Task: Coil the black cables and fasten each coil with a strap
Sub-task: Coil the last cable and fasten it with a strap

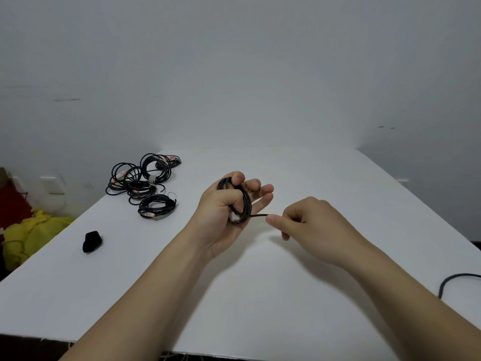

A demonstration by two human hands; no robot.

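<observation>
Holding a coil (246,201) of black cable upright in the left hand (223,217), above the middle of the table (312,308): thumb curled through the loops, forefinger hooked over the top, other fingers half straight behind. Pinching, with the right hand (312,220) just beside it, the end of a thin dark strip (256,216) stretched level from the coil's foot to thumb and forefinger; strap or cable end, cannot tell. Clear of the tabletop, both.

Broad bare white surface under and around the forearms, out to the near edge and across the far right part. Toward the far left corner, a pile (141,178) of coiled black cables, close to the left edge and well apart from the hands. Nearer along the same edge, a small black bundle (92,241), lying alone. At the right edge, a dark cord (453,278) curving onto the table and out of view. Off the left edge, lower down, yellow cloth (33,230) and something red. Behind the far edge, a plain pale wall (234,74).

On the coil's foot, a white tag (235,218) with red marks. Similar white-and-red tags in the pile, plus one grey band (152,179). Too small to read, all of it.
</observation>
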